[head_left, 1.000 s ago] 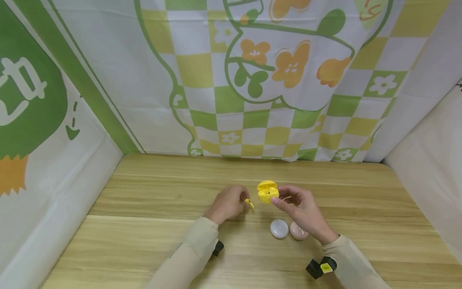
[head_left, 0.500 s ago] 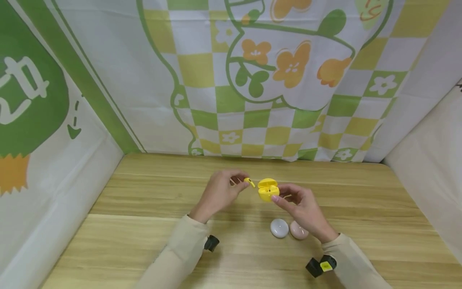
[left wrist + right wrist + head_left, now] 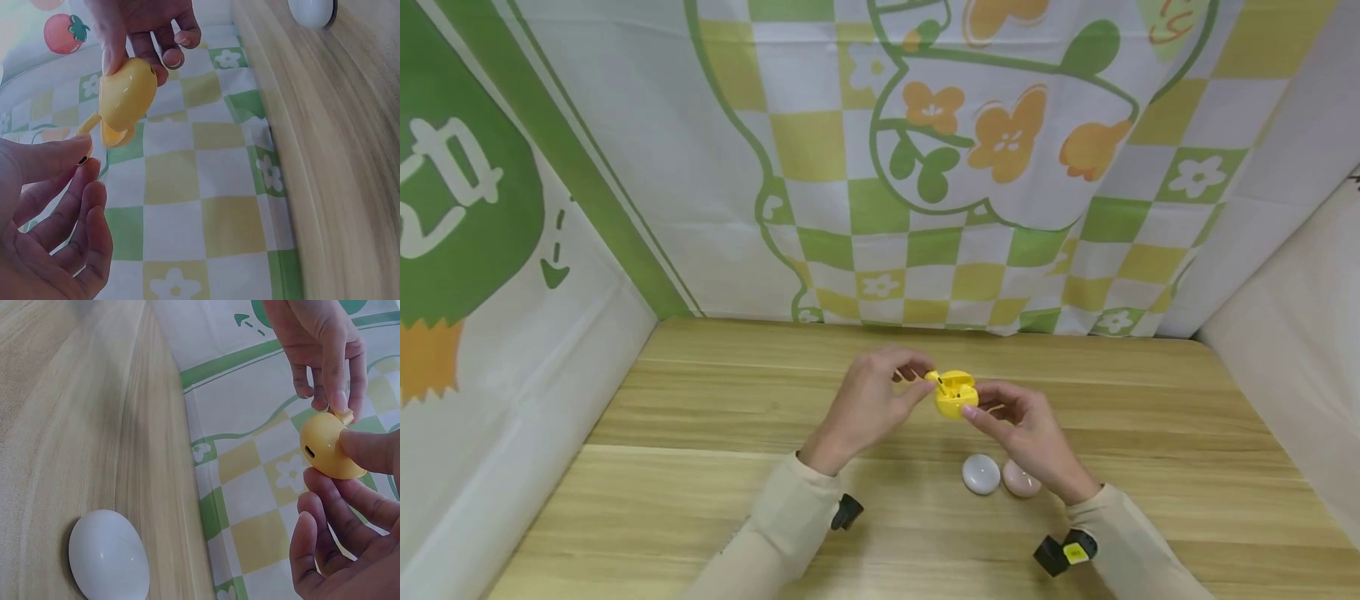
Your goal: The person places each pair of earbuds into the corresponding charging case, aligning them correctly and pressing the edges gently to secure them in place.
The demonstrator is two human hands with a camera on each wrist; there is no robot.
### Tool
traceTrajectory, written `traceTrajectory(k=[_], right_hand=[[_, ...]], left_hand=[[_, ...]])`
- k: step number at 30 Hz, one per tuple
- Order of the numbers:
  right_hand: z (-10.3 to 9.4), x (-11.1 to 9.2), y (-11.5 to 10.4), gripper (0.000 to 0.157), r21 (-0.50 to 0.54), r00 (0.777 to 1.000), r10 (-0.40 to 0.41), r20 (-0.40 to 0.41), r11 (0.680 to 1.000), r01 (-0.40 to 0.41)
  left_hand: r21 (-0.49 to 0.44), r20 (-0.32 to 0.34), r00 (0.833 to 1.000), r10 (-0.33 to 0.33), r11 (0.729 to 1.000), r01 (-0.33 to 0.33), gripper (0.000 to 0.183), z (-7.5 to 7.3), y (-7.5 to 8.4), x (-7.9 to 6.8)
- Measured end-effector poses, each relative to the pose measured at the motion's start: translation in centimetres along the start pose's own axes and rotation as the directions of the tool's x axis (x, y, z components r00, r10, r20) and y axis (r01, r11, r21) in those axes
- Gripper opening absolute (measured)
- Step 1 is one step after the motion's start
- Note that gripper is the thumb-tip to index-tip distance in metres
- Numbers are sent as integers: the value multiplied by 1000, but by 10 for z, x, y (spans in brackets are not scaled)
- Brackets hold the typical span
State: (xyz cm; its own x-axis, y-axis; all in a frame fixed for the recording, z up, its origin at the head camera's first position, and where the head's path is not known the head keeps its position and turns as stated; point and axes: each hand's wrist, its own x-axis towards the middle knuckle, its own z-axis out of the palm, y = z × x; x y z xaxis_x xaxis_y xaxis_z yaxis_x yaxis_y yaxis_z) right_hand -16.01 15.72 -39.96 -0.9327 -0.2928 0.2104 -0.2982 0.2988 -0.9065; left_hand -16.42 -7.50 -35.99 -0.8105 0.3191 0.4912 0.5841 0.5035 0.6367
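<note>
In the head view my right hand [image 3: 1033,433] grips a round yellow earbud case [image 3: 952,407] above the table, its lid raised. Thumb and fingertips of my left hand [image 3: 865,404] pinch a yellow earbud [image 3: 89,124], whose stem meets the case's opening in the left wrist view. Inside the case a dark spot shows, but I cannot tell what lies there. From the right wrist view, a dark slot marks the closed side of the yellow case [image 3: 325,450], and the earbud is mostly hidden behind it.
A glossy white round case [image 3: 981,474] and a pale pink one [image 3: 1018,481] lie side by side on the wooden table [image 3: 700,483], below my right hand. Printed fabric [image 3: 910,283] hangs along the back edge, with more fabric at both sides.
My left hand rises from near the table and moves right with the earbud, from apart to the case's opening. The right hand and yellow case stay almost still.
</note>
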Motion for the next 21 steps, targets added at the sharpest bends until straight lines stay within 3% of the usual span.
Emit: traceTrajectory(k=[9,21], right_hand=[[-1,0,2,25,4,1000,-6,9,1000,6],[-1,-1,1,25,15,1000,-24,11,1000,24]], left_hand=[[26,14,1000,25,999,-25,14,6,3,0],[26,101,995,7,1000,-9,14,6,4,-1]])
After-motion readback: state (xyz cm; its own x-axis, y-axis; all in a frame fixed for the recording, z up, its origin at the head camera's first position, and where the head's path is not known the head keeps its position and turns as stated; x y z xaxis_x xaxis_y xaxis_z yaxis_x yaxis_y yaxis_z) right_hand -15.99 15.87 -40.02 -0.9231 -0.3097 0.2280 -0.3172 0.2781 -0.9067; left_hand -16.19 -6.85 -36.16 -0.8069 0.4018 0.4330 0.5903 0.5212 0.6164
